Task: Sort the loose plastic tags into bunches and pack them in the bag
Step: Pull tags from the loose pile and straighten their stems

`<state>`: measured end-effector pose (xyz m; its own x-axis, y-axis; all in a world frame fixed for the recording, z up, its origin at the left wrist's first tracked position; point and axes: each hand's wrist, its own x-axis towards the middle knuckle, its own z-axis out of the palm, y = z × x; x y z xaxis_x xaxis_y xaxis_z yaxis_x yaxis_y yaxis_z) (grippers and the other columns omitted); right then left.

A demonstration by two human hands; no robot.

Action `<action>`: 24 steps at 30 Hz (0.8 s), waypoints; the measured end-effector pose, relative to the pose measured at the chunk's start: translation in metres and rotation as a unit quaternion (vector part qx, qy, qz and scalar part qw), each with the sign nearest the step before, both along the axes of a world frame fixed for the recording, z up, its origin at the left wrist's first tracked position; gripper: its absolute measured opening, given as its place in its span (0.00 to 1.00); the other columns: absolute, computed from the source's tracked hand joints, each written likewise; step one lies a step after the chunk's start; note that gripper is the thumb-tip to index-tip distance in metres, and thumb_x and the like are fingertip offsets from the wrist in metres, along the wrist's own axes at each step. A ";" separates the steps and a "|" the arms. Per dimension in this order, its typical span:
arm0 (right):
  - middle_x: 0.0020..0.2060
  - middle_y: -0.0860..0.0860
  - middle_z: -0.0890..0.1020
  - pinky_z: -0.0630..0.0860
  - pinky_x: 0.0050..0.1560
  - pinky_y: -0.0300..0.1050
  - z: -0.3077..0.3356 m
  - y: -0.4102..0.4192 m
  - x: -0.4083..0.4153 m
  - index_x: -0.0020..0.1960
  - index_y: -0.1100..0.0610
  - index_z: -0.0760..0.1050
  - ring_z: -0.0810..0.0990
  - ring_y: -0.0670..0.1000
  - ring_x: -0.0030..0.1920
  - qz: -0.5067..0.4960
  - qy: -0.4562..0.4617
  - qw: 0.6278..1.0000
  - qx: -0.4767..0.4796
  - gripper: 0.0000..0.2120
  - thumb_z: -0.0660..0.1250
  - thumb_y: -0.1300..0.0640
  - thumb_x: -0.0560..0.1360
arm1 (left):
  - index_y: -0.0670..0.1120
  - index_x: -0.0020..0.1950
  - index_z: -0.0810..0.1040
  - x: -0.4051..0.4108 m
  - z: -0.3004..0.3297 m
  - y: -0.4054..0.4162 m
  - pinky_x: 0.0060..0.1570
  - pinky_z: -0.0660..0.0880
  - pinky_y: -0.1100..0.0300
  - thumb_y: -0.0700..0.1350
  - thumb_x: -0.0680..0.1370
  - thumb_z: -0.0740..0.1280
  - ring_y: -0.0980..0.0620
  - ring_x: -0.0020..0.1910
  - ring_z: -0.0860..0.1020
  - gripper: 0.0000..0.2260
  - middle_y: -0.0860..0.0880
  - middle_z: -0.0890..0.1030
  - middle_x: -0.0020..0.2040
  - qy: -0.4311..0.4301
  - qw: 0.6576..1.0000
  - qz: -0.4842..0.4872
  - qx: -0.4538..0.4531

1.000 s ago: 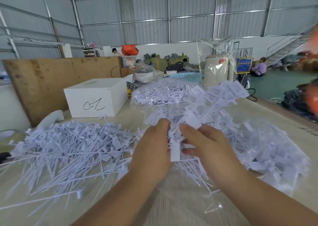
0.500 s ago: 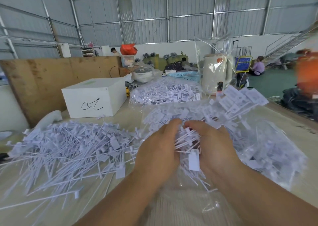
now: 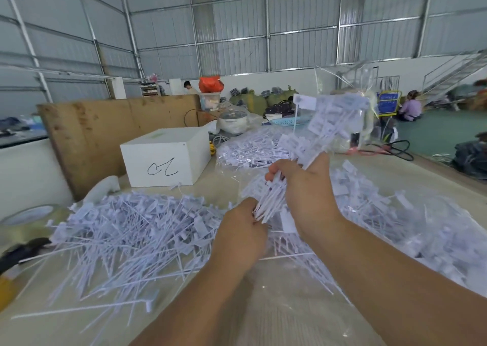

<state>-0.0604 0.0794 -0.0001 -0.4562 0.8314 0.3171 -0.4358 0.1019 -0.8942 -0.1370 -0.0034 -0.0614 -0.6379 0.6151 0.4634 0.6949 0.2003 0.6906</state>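
My right hand grips a bunch of white plastic tags around its stems, heads raised up and to the right. My left hand pinches the lower tips of the same bunch just below. A big pile of loose tags lies on the table to the left. A clear plastic bag with many tags inside lies on the right, under my right forearm. Another filled clear bag lies farther back.
A white box with a black scribble stands behind the loose pile, before a leaning plywood board. A tape roll sits at the left edge. A rice cooker and blue basket are at the back. People sit far off.
The bunch has been lifted and tilted upright, heads swinging up to the right. My right hand rose with it while my left slid down to the stem tips.
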 end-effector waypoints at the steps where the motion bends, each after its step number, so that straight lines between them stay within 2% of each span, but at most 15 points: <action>1: 0.29 0.50 0.79 0.76 0.36 0.47 0.002 -0.001 -0.006 0.48 0.56 0.67 0.78 0.50 0.32 0.009 0.006 1.000 0.006 0.11 0.67 0.65 0.71 | 0.51 0.33 0.67 -0.001 0.000 0.000 0.25 0.64 0.66 0.37 0.76 0.61 0.59 0.25 0.68 0.14 0.54 0.71 0.27 -0.016 1.000 0.005 0.010; 3: 0.31 0.51 0.79 0.77 0.42 0.51 0.004 -0.003 -0.016 0.46 0.57 0.71 0.79 0.52 0.34 0.026 0.004 0.999 0.021 0.08 0.68 0.66 0.72 | 0.50 0.33 0.66 -0.004 0.002 -0.002 0.26 0.62 0.64 0.39 0.77 0.61 0.58 0.26 0.67 0.13 0.53 0.70 0.28 -0.025 0.999 0.021 0.009; 5: 0.31 0.51 0.79 0.78 0.45 0.51 0.003 -0.004 -0.022 0.44 0.55 0.73 0.80 0.53 0.36 0.032 -0.010 0.999 0.028 0.09 0.70 0.66 0.72 | 0.49 0.33 0.67 -0.005 0.004 -0.003 0.29 0.64 0.61 0.43 0.78 0.62 0.56 0.29 0.70 0.13 0.52 0.72 0.30 -0.029 0.999 0.023 -0.020; 8: 0.30 0.51 0.80 0.78 0.41 0.49 -0.001 0.000 -0.024 0.39 0.54 0.75 0.81 0.51 0.33 0.032 -0.015 0.999 0.004 0.09 0.72 0.66 0.71 | 0.50 0.34 0.72 -0.011 0.012 -0.008 0.34 0.66 0.59 0.51 0.73 0.66 0.53 0.33 0.74 0.10 0.50 0.76 0.33 -0.079 0.993 -0.064 -0.062; 10: 0.28 0.52 0.81 0.77 0.37 0.46 -0.004 0.005 -0.022 0.35 0.55 0.76 0.80 0.50 0.30 0.035 -0.024 0.999 -0.025 0.09 0.71 0.65 0.71 | 0.50 0.36 0.76 -0.019 0.017 -0.015 0.37 0.67 0.59 0.56 0.68 0.68 0.55 0.35 0.76 0.10 0.50 0.79 0.35 -0.128 0.980 -0.130 -0.080; 12: 0.28 0.54 0.80 0.76 0.39 0.49 -0.007 0.010 -0.019 0.32 0.56 0.77 0.79 0.51 0.30 0.051 -0.025 0.996 -0.063 0.11 0.69 0.65 0.72 | 0.54 0.33 0.76 -0.028 0.018 -0.022 0.35 0.67 0.63 0.56 0.66 0.73 0.58 0.32 0.74 0.09 0.56 0.76 0.31 -0.133 0.972 -0.163 -0.104; 13: 0.29 0.54 0.80 0.76 0.41 0.51 -0.009 0.012 -0.017 0.30 0.56 0.77 0.79 0.52 0.31 0.065 -0.016 0.995 -0.080 0.13 0.68 0.66 0.73 | 0.54 0.32 0.75 -0.031 0.017 -0.022 0.33 0.67 0.64 0.54 0.66 0.75 0.60 0.30 0.73 0.10 0.57 0.75 0.29 -0.104 0.974 -0.159 -0.119; 15: 0.30 0.54 0.79 0.75 0.44 0.52 -0.011 0.015 -0.014 0.37 0.58 0.77 0.78 0.53 0.32 0.080 -0.005 0.990 -0.114 0.09 0.67 0.65 0.75 | 0.53 0.29 0.73 -0.036 0.012 -0.021 0.27 0.64 0.67 0.52 0.69 0.76 0.63 0.25 0.70 0.14 0.59 0.73 0.26 -0.033 0.984 -0.118 -0.132; 17: 0.33 0.55 0.79 0.77 0.41 0.49 -0.011 0.015 -0.011 0.46 0.61 0.74 0.79 0.52 0.32 0.079 0.002 0.985 -0.154 0.03 0.67 0.63 0.76 | 0.51 0.30 0.73 -0.040 0.010 -0.020 0.25 0.64 0.67 0.54 0.71 0.74 0.62 0.24 0.71 0.15 0.58 0.73 0.24 0.003 0.988 -0.081 -0.128; 19: 0.34 0.55 0.79 0.77 0.36 0.47 -0.012 0.016 -0.010 0.51 0.62 0.73 0.79 0.52 0.31 0.069 0.000 0.984 -0.164 0.06 0.67 0.61 0.77 | 0.49 0.31 0.73 -0.042 0.010 -0.021 0.27 0.65 0.63 0.56 0.69 0.74 0.59 0.25 0.72 0.15 0.55 0.73 0.25 0.034 0.989 -0.042 -0.138; 21: 0.32 0.54 0.80 0.76 0.36 0.47 -0.010 0.018 -0.009 0.62 0.62 0.70 0.79 0.52 0.32 0.058 0.000 0.987 -0.151 0.14 0.67 0.60 0.78 | 0.49 0.29 0.70 -0.044 0.010 -0.023 0.28 0.65 0.62 0.56 0.68 0.74 0.57 0.26 0.72 0.17 0.54 0.72 0.25 0.060 0.987 -0.013 -0.149; 24: 0.28 0.53 0.80 0.78 0.46 0.55 -0.004 0.025 -0.002 0.61 0.65 0.71 0.78 0.53 0.32 0.029 0.000 0.993 -0.117 0.13 0.65 0.60 0.79 | 0.49 0.29 0.68 -0.046 0.011 -0.027 0.30 0.65 0.61 0.54 0.68 0.74 0.54 0.27 0.72 0.18 0.53 0.71 0.26 0.060 0.987 -0.002 -0.152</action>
<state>-0.0619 0.1047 -0.0044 -0.5059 0.8545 0.1179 -0.4343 -0.1342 -0.8907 -0.1829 -0.0303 -0.0499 -0.5867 0.7402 0.3285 0.7692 0.3823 0.5120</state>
